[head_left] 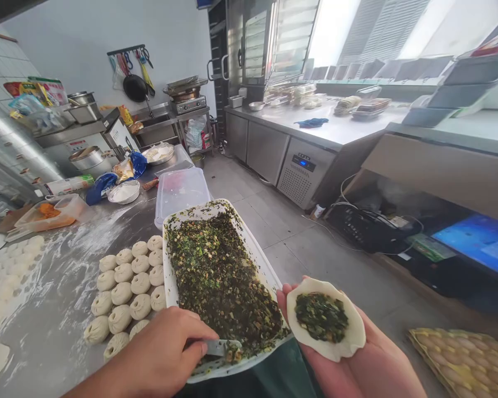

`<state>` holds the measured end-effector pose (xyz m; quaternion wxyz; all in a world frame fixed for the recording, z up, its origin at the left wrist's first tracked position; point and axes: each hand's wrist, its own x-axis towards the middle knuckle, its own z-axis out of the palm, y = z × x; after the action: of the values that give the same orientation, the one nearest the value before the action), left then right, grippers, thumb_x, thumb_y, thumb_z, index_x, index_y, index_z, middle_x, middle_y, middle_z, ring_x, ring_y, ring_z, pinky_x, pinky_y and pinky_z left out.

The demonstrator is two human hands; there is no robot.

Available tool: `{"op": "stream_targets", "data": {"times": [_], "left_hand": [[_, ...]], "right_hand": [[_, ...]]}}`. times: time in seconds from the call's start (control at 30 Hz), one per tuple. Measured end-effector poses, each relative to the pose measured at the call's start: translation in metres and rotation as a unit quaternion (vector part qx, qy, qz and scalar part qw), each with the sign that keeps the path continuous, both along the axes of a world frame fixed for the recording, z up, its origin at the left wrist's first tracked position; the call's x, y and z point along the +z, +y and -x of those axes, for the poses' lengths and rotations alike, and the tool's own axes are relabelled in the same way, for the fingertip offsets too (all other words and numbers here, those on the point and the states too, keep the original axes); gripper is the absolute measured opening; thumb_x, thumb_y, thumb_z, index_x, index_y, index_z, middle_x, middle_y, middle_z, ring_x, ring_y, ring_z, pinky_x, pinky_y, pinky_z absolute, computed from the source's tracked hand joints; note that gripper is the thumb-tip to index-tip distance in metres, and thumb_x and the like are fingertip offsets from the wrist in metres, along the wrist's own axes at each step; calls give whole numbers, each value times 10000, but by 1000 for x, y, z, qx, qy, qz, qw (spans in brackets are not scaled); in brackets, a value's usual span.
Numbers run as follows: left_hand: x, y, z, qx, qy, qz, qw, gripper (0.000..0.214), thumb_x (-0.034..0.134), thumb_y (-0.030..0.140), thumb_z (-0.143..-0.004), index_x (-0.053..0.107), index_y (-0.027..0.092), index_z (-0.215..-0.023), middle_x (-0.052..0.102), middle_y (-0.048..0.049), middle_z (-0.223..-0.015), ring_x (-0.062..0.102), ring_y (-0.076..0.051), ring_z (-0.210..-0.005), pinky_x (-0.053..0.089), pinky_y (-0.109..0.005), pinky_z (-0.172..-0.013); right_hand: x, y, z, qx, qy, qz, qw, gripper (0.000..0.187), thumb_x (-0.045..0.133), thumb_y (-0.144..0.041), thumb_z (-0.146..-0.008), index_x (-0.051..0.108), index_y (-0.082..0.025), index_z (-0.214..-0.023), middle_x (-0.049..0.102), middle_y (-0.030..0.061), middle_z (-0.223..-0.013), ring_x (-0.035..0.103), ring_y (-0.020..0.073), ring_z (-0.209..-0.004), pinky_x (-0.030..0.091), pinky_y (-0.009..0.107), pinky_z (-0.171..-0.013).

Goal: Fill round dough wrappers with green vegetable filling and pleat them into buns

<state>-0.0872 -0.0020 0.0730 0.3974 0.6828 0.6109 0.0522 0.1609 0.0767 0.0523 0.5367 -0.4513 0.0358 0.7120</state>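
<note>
My right hand (369, 367) lies palm up at the lower right and cradles a round dough wrapper (348, 345) with a mound of chopped green filling (321, 316) in its middle. My left hand (161, 354) is closed on a metal utensil (218, 347) whose tip rests in the near end of a white rectangular tray (172, 287). The tray is full of the same chopped green filling (219, 276) and juts over the table's edge. Several pleated raw buns (126, 293) sit in rows on the floured steel table (58, 309), just left of the tray.
A clear plastic lid (180, 190) lies behind the tray. Flat dough rounds (8, 271), an orange-lidded container (50, 213), a flour bowl (123, 192) and bags stand farther back on the left. A steel counter (315, 132) runs along the right, with a grey tiled floor (274, 232) between. An egg tray (468, 354) is at lower right.
</note>
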Motion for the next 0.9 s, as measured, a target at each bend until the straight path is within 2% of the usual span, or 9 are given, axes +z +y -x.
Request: {"op": "stream_targets", "data": {"times": [0.13,0.27,0.33,0.53,0.7,0.9], "left_hand": [[-5,-4,-4,9,44,-13,999,294,522,198,-957,793,309,-984,761,20,-944,687,-176,-884,404,-261,-753],[-14,-16,-12,-3,134,3,991,319,503,134,-918,779,276,-990,729,-33,-932,694,-204,-842,369,-289,-676],[-17,-19,-15,-8,149,21,989,355,489,101,-902,773,273,-1030,715,-42,-945,696,-206,-834,352,-294,-653],[-20,-23,-20,26,107,10,994,314,489,109,-918,757,267,-964,671,-18,-917,663,-167,-839,358,-272,-678],[-18,-22,-23,38,93,22,995,326,471,119,-939,758,267,-986,654,-17,-924,648,-158,-844,367,-258,-694],[-16,-13,-36,14,110,50,993,380,460,91,-923,744,272,-1099,664,-35,-983,668,-185,-884,394,-268,-717]], "right_hand": [[9,4,4,-3,21,23,999,316,471,-146,-949,784,-112,-965,782,191,-1001,763,289,-857,704,405,-693],[1,-1,-1,15,8,-16,1000,281,511,-126,-921,789,-113,-961,774,164,-941,751,257,-817,694,352,-697],[-4,-4,-5,12,1,-5,1000,289,510,-115,-909,790,-120,-979,774,162,-954,749,255,-823,692,350,-699],[-9,-5,-12,42,-24,-16,999,288,512,-118,-896,792,-92,-959,782,224,-1017,752,308,-899,689,417,-767],[-3,-4,-17,-2,-29,7,1000,318,486,-84,-905,792,-140,-973,790,179,-963,756,275,-857,691,394,-714],[-5,-6,-22,0,-34,25,999,312,478,-142,-941,789,-152,-943,798,183,-986,769,292,-859,695,419,-713]]}}
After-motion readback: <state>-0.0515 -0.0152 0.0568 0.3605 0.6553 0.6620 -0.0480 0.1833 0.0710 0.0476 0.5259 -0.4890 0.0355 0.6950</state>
